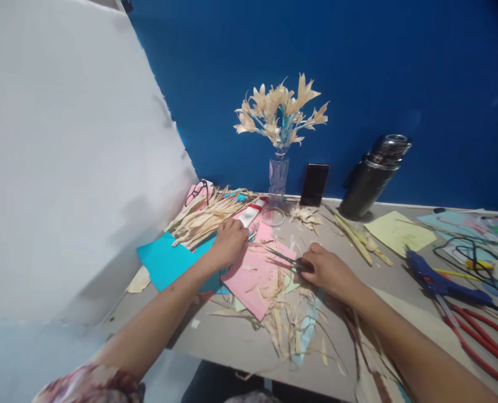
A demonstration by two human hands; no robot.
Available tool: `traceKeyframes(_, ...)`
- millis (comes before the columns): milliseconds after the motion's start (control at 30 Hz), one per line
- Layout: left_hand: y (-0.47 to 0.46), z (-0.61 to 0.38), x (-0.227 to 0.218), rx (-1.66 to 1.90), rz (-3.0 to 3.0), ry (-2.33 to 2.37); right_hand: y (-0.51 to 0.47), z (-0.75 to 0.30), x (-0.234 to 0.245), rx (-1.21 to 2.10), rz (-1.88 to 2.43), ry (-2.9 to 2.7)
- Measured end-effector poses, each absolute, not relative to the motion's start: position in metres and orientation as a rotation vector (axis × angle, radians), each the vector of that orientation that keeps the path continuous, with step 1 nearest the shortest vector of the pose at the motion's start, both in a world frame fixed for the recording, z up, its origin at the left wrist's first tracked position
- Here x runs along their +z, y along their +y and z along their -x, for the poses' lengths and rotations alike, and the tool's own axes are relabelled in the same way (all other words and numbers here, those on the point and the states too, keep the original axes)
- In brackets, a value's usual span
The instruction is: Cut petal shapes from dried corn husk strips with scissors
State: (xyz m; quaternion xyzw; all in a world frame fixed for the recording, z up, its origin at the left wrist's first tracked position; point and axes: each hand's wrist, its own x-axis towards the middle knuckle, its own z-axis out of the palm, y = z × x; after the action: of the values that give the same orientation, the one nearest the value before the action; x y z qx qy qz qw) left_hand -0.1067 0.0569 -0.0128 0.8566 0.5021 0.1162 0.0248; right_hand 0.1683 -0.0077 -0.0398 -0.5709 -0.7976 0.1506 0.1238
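Note:
My right hand (322, 267) is closed around a small pair of scissors (281, 256), whose blades point left over a sheet of pink paper (249, 280). My left hand (231, 242) has its fingers curled down at the edge of that paper, beside a pile of dried corn husks (202, 215). Whatever its fingertips pinch is hidden or too small to name. Under my left forearm lies a bright blue sheet (171, 260). Thin husk scraps (280, 330) are scattered over the pink paper and the table's front.
Husk flowers (280, 109) stand in a clear bottle (278, 179) at the back. A phone (315, 184) leans on the wall near a dark flask (370, 179). To the right lie a blue glue gun (446, 282), red-handled scissors (484, 341) and yellow paper (400, 230).

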Motion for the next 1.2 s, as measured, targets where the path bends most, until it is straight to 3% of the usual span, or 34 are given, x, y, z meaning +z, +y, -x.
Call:
traceKeyframes(200,0.037,0.087,0.018,0.912,-1.987,1.259,-0.004,-0.173,-0.039,0.623,1.708,-2.298)
traceKeyframes(433,0.013,0.049,0.038,0.815,-1.209,0.935,-0.01,-0.168,-0.033,0.485,1.768,-2.3)
traceKeyframes(1200,0.007,0.008,-0.036,0.96,-0.912,0.78,-0.01,-0.163,-0.03,0.586,1.614,-2.374)
